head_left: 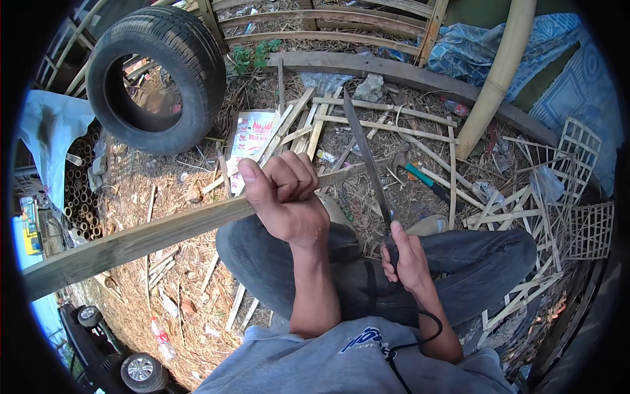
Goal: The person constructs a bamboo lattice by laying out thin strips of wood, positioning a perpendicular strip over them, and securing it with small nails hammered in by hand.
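My left hand (289, 207) is closed around a long bamboo slat (151, 234), its thumb raised along the near side. The slat slants from the far left edge up past my fist and tapers toward the middle. In my right hand (410, 259) is the dark handle of a machete (369, 148), its long blade pointing up and away from me. The blade crosses over the slat's far end; whether they touch I cannot tell. Just right of the blade, a claw hammer (426, 178) with a teal and black handle lies on the ground beyond my crossed legs.
A tyre (157, 79) stands at the far left, near stacked bamboo tubes (82, 190). Nailed slat frames (387, 121) and loose strips (518, 213) lie ahead and right. A thick bamboo pole (499, 82) leans at the far right. A plastic bottle (162, 338) and a parked vehicle (105, 354) are lower left.
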A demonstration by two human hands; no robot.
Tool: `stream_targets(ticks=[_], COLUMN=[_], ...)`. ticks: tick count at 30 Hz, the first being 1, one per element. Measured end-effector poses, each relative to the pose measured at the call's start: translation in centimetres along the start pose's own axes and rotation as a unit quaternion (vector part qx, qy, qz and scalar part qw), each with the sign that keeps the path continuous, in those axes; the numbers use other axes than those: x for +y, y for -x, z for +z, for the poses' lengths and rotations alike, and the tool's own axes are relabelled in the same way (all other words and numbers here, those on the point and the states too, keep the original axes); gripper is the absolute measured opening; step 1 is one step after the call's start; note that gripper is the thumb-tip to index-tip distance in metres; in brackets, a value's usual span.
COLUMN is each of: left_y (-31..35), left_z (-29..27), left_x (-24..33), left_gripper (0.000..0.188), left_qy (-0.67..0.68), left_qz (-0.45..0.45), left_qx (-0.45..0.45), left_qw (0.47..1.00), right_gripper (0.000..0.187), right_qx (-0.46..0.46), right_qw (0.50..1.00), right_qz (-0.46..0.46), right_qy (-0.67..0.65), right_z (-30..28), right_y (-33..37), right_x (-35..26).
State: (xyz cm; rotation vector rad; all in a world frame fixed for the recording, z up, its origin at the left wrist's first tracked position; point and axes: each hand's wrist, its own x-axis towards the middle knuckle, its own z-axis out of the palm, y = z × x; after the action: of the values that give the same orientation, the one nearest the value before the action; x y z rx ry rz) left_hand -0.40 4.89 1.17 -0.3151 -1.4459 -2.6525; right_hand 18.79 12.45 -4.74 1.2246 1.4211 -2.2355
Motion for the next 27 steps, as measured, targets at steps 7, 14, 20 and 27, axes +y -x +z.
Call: stream_targets(ticks=[7,14,20,27], left_y=[-0.6,0.1,2.1,3.5], left_z=[4.0,4.9,6.1,7.0], left_x=[2.8,-2.3,-0.8,-3.3], left_gripper=[0.059,0.055,0.056,0.048], left_qy=[-0.035,-0.121,-0.089,-0.08], left_qz=[0.018,-0.034,0.002,0.027], left_qx=[0.137,0.09,0.101,0.136], left_qw=[0.99,0.988,0.991,0.987], right_gripper=[0.067,0.067,0.064,0.063], right_qx=[0.051,0.013,-0.004,0.011], right_qw=[0.996,0.986,0.98,0.958], right_qz=[-0.065,-0.125,-0.193,-0.285], right_qy=[-0.045,-0.11,-0.04,-0.013], right_z=[-1.1,-2.1,-3.0,-3.5], right_y=[0.3,1.3,3.5,2.9], right_x=[-2.4,-3.2,-6.0,-3.0])
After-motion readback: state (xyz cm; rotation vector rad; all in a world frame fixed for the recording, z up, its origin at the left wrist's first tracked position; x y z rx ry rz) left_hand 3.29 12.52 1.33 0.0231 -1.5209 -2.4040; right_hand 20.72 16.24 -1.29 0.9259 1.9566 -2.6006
